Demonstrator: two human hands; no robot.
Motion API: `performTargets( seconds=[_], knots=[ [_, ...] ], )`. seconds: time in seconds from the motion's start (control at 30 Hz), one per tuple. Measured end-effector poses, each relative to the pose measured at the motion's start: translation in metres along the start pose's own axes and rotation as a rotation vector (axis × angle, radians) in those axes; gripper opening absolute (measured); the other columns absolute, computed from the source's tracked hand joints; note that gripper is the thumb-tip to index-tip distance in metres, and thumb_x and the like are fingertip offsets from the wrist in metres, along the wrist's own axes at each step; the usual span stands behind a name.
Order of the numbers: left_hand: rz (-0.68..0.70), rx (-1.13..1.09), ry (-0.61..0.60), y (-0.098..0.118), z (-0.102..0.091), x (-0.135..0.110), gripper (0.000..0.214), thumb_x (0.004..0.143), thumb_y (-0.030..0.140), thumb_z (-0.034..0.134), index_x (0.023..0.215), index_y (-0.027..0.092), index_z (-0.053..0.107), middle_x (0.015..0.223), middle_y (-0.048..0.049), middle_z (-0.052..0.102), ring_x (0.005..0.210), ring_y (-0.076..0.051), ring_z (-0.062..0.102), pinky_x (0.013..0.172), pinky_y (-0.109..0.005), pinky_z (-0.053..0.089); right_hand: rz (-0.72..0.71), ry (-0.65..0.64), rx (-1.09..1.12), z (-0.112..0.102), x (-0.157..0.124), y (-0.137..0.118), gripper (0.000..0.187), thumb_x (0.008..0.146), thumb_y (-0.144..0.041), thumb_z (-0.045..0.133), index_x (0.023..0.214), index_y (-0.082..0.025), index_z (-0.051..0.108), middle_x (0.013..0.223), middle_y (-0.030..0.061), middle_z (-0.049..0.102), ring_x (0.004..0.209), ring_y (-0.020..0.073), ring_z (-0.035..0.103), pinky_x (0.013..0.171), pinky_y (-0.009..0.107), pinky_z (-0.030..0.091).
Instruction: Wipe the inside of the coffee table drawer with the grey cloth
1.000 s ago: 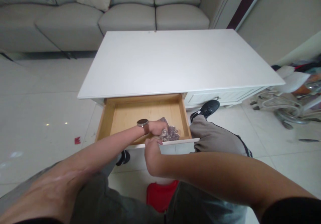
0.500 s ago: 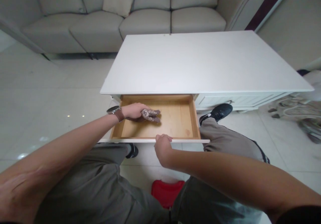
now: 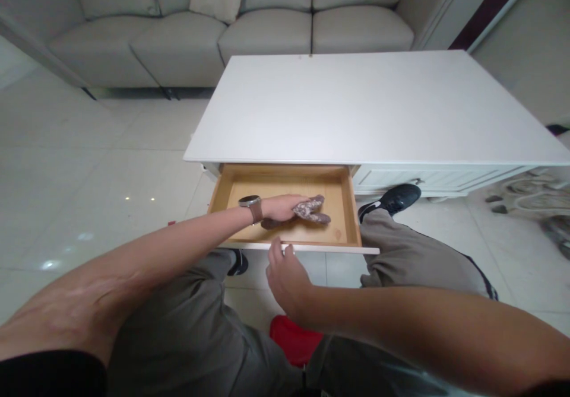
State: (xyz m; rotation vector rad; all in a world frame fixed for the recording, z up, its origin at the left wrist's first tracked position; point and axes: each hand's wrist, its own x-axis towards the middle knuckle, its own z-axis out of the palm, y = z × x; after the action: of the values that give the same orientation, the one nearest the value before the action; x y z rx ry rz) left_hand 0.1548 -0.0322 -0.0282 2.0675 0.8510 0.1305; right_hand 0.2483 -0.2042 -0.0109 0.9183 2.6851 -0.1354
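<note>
My left hand (image 3: 282, 207), with a watch on its wrist, is closed around a bunched brown cloth with white speckles (image 3: 309, 208). Two ends of the cloth stick out to the right of the fingers, and some shows below the hand. Both are inside the pulled-out wooden drawer (image 3: 345, 195), over its bottom; whether the cloth touches the bottom I cannot tell. At the drawer's white front edge (image 3: 329, 248) is my right hand (image 3: 287, 278). Its fingers are loosely bent and apart, the tips at the edge, with nothing seen in them.
The drawer belongs to a white coffee table (image 3: 356, 106), with a closed drawer (image 3: 396, 178) to its right. Behind stands a grey sofa (image 3: 267, 35). A red object (image 3: 294, 340) lies low between my legs. My black shoe (image 3: 394, 200) is by the closed drawer.
My left hand has moved right across the drawer with the cloth. My right hand has loosened from the drawer's front edge, its fingers now spread, and dropped slightly.
</note>
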Motion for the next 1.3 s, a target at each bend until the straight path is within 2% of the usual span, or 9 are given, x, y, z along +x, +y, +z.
performTargets(
  seconds=[0.07,0.17,0.3,0.5,0.7,0.9,1.03,1.2,1.3],
  knots=[
    [0.103,-0.080,-0.106,0.006,0.025,0.013,0.052,0.080,0.010,0.060,0.127,0.028,0.070,0.142,-0.0036,0.070,0.130,-0.023,0.064,0.115,-0.037,0.045,-0.233,0.102,0.093,-0.001,-0.005,-0.005,0.033,0.104,-0.025,0.047,0.118,-0.015,0.075,0.144,0.0185,0.063,0.139,0.0364,0.050,0.101,0.054,0.051],
    [0.128,-0.116,-0.194,0.012,0.055,0.026,0.045,0.074,0.006,0.063,0.111,0.026,0.077,0.130,-0.0044,0.076,0.127,-0.024,0.065,0.111,-0.036,0.048,-0.479,0.006,0.245,-0.005,-0.010,-0.005,0.029,0.104,-0.025,0.049,0.104,-0.019,0.077,0.122,0.0097,0.073,0.116,0.0262,0.063,0.084,0.040,0.057],
    [0.116,-0.146,-0.209,0.004,0.064,0.032,0.032,0.068,0.005,0.066,0.091,0.023,0.079,0.124,-0.0066,0.077,0.118,-0.023,0.068,0.103,-0.031,0.052,-0.460,-0.161,0.247,-0.004,-0.012,-0.002,0.021,0.100,-0.025,0.057,0.103,-0.021,0.078,0.115,0.0078,0.074,0.106,0.0251,0.067,0.076,0.038,0.058],
    [0.048,-0.048,-0.411,-0.039,0.037,0.009,0.028,0.068,0.004,0.062,0.083,0.021,0.079,0.125,-0.0101,0.075,0.113,-0.023,0.069,0.104,-0.030,0.051,-0.404,-0.153,0.248,0.001,-0.011,-0.004,0.015,0.094,-0.022,0.065,0.101,-0.023,0.079,0.109,0.0080,0.076,0.102,0.0260,0.070,0.078,0.039,0.060],
    [0.018,0.056,-0.406,-0.078,0.005,-0.061,0.023,0.076,0.004,0.062,0.080,0.018,0.080,0.112,-0.0117,0.078,0.104,-0.020,0.071,0.098,-0.024,0.052,-0.415,-0.180,0.263,0.004,-0.013,-0.008,0.014,0.092,-0.023,0.068,0.101,-0.023,0.079,0.111,0.0085,0.075,0.102,0.0269,0.070,0.078,0.040,0.060],
    [-0.344,0.179,-0.321,-0.101,-0.030,-0.136,0.034,0.072,-0.001,0.063,0.099,0.014,0.079,0.114,-0.0120,0.079,0.101,-0.022,0.072,0.093,-0.026,0.053,-0.424,-0.260,0.249,0.012,-0.013,-0.003,0.022,0.095,-0.022,0.063,0.112,-0.020,0.076,0.117,0.0110,0.074,0.107,0.0277,0.070,0.083,0.043,0.060],
    [-0.534,0.352,-0.259,-0.098,-0.039,-0.147,0.041,0.070,-0.002,0.060,0.104,0.013,0.078,0.105,-0.0136,0.081,0.094,-0.025,0.073,0.086,-0.029,0.054,-0.401,-0.300,0.214,0.019,-0.013,0.002,0.025,0.095,-0.025,0.065,0.116,-0.018,0.075,0.117,0.0124,0.073,0.107,0.0289,0.070,0.082,0.044,0.060],
    [-0.375,0.306,-0.227,-0.078,-0.064,-0.139,0.027,0.074,0.006,0.061,0.087,0.018,0.081,0.107,-0.0115,0.080,0.096,-0.025,0.072,0.091,-0.030,0.054,-0.368,-0.327,0.215,0.018,-0.015,0.008,0.027,0.094,-0.029,0.068,0.118,-0.018,0.074,0.118,0.0124,0.073,0.106,0.0293,0.072,0.081,0.044,0.060],
    [-0.208,0.236,-0.063,-0.066,-0.087,-0.137,0.031,0.076,0.008,0.060,0.094,0.020,0.082,0.121,-0.0090,0.077,0.110,-0.023,0.069,0.103,-0.029,0.051,-0.360,-0.317,0.217,0.015,-0.015,0.012,0.027,0.095,-0.028,0.066,0.119,-0.017,0.073,0.117,0.0125,0.073,0.105,0.0294,0.072,0.082,0.044,0.060]
  ],
)
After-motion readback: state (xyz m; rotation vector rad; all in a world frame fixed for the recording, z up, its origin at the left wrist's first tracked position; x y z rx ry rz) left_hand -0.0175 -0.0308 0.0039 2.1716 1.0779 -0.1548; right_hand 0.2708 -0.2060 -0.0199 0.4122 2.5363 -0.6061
